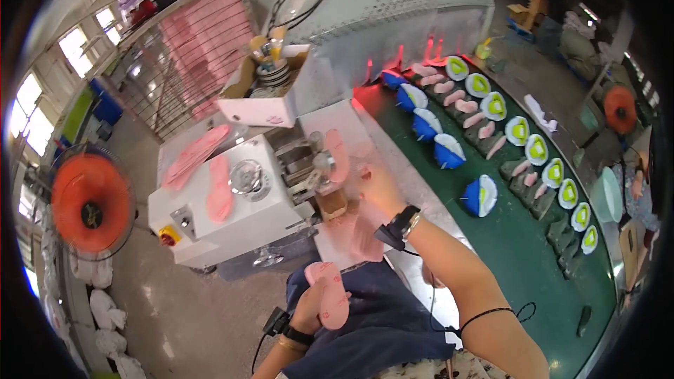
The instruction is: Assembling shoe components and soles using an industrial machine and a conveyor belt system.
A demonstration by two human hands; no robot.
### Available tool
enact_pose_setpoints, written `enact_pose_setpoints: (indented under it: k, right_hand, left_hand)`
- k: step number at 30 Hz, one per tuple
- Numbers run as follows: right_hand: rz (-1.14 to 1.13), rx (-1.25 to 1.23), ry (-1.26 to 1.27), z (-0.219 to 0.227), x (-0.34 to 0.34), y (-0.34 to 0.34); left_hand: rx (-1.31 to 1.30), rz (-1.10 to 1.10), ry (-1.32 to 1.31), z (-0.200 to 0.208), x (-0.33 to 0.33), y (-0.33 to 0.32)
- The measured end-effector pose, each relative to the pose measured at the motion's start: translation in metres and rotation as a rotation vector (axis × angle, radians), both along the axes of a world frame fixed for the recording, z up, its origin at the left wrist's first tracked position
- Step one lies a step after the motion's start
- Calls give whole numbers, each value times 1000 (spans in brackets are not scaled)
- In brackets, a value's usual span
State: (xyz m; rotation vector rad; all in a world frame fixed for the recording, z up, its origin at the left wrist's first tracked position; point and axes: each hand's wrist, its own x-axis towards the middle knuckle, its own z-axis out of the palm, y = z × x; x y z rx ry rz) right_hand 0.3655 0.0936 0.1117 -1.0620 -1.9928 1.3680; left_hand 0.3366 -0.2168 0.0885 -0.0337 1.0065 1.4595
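Gripping flat, round-ended pink insole (330,300) — left hand (307,309), over dark fabric (382,316).

The insole (333,309) has a matt, smooth, foam-like face. The machine housing (175,203) carries a smooth, white painted finish; its round dial (246,177) is glossy, bright metal. The conveyor belt (449,238) is smooth, green and faintly glossy. The carton (258,111) is paperboard. The apron (365,330) is matt, dark blue cloth. The rack (153,96) consists of thin metal bars.
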Motion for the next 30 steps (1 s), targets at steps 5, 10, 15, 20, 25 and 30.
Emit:
enact_pose_setpoints:
  k: [5,10,15,20,25,30]
  right_hand:
    - [-100,660,-35,-1,-26,-12]
    - [-71,-82,179,-26,-62,-6]
    - [-306,-110,335,-68,-43,64]
    - [-607,-282,588,-35,156,99]
    - [-1241,138,40,-84,456,129]
    - [-1416,375,-583,-105,635,120]
  left_hand:
    - [-57,117,32,-9,-8,-21]
    - [183,-60,-149,21,1,-2]
    - [535,-175,-553,85,39,28]
    - [-120,-160,-143,59,29,35]
    - [-207,-305,-142,37,28,47]
    - [-208,-407,-98,21,37,62]
